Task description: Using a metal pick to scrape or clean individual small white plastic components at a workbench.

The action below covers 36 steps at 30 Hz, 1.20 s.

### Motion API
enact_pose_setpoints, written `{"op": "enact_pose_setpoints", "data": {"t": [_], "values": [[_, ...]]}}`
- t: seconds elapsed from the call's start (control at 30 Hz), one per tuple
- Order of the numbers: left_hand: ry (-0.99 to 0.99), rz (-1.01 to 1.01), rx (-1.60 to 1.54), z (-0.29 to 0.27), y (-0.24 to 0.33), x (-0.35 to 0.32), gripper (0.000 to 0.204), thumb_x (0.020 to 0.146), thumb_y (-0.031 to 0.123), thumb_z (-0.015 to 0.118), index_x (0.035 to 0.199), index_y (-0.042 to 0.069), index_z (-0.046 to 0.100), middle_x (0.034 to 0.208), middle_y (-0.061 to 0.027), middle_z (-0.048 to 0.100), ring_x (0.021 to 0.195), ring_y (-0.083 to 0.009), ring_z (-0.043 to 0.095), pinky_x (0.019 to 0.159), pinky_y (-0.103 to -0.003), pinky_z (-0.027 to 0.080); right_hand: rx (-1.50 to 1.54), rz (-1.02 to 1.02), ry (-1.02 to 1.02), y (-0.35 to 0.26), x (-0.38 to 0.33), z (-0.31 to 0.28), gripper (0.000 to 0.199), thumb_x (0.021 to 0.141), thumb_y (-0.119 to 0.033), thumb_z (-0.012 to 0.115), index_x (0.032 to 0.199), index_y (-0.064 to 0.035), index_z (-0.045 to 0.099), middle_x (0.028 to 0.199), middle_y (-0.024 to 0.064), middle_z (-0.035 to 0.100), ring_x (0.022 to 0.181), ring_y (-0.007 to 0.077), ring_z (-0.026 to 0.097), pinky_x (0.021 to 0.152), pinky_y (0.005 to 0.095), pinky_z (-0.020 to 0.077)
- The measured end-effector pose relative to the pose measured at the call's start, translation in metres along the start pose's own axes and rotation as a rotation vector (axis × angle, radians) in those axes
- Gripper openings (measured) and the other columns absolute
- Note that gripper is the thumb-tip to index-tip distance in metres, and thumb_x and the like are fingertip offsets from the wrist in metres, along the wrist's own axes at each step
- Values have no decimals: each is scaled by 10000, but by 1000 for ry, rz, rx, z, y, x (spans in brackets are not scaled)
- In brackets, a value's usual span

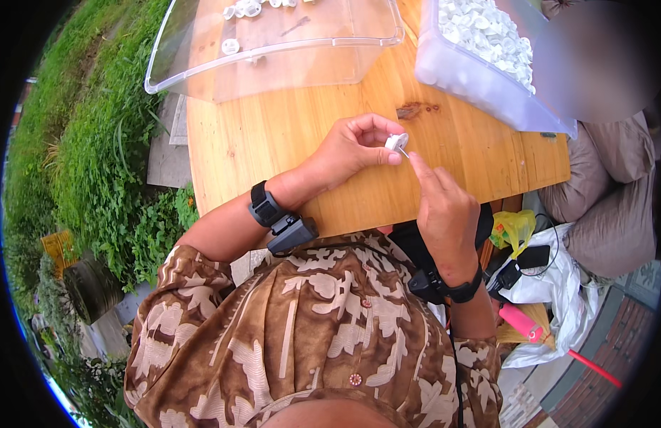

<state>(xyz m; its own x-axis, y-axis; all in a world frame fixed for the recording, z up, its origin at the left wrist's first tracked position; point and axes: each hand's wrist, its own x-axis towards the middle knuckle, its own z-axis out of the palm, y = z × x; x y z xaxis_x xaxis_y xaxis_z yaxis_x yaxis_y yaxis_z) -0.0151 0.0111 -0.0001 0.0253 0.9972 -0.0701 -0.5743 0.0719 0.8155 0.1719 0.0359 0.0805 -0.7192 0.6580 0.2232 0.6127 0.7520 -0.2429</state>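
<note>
Above the wooden table (295, 139), my left hand (348, 148) pinches a small round white plastic part (396, 141) between thumb and fingers. My right hand (448, 210) is closed just to the right of it, index finger stretched toward the part. A thin metallic rod or pin (405, 153) runs between the part and the right fingertip. Whether it is a separate tool held in the right fingers or belongs to the part cannot be made out. The right palm is turned away, so its grip is partly hidden.
At the far left of the table stands a clear plastic bin (288, 60) with several white parts (230, 46) in it. A second translucent bin (480, 96) at the far right is heaped with white pieces (484, 36). Another person's legs (609, 192) are beside the table's right end.
</note>
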Motion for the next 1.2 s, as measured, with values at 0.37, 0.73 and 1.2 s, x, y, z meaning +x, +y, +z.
{"op": "enact_pose_setpoints", "data": {"t": [0.37, 0.73, 1.2], "values": [[2, 11, 32, 1, -1, 0, 299, 816, -67, 679, 1089, 24, 600, 1006, -35, 654, 931, -98, 619, 853, -251, 505, -29, 16, -21, 0, -1, 3, 422, 780, 4, 550, 1185, -96, 617, 782, 72, 561, 651, 259, 615, 566, 367, 499], [25, 20, 43, 1, 0, -2, 294, 808, -59, 692, 1069, 33, 592, 1037, -38, 647, 953, -101, 616, 874, -255, 504, -61, -40, -3, 2, -2, -1, 431, 768, -4, 557, 1185, -97, 622, 764, 59, 544, 620, 229, 602, 539, 344, 488], [35, 15, 40, 2, -1, -3, 288, 812, -39, 700, 1069, 34, 593, 1037, -39, 650, 950, -99, 619, 872, -252, 503, -38, 9, -17, -1, 1, 1, 427, 775, 26, 553, 1171, -112, 631, 761, 84, 553, 648, 275, 606, 572, 372, 490]]}}
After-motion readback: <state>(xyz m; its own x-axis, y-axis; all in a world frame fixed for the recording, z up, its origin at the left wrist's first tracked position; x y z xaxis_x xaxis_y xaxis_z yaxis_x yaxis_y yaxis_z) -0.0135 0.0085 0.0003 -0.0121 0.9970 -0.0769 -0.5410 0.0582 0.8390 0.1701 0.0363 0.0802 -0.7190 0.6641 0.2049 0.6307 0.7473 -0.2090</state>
